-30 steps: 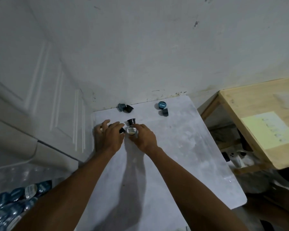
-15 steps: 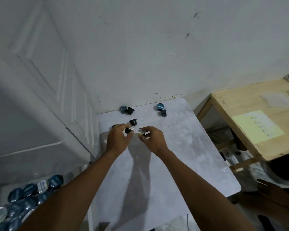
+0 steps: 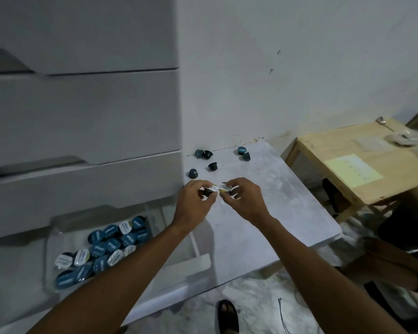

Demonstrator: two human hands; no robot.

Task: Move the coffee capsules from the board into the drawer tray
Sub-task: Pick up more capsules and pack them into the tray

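My left hand (image 3: 195, 201) pinches a dark capsule with a white lid (image 3: 209, 191) above the near-left part of the pale board (image 3: 275, 213). Close beside it, my right hand (image 3: 243, 201) holds a second white-lidded capsule (image 3: 224, 188). Several dark and blue capsules lie at the board's far end: one (image 3: 193, 173) near the left edge, one (image 3: 212, 166) in the middle, a pair (image 3: 203, 154) by the wall, another pair (image 3: 243, 153) further right. The open drawer tray (image 3: 159, 213) at lower left holds several blue and white-lidded capsules (image 3: 106, 247).
A white chest of drawers (image 3: 82, 116) stands left of the board, its lowest drawer pulled out. A wooden table (image 3: 362, 169) with a yellow sheet (image 3: 352, 169) is on the right. Another person's hand (image 3: 381, 256) and a sandalled foot (image 3: 227, 314) are below the board.
Both hands have lifted off the board and drawn back toward me, each with a capsule. The camera has swung left and down, bringing the open drawer tray into view.
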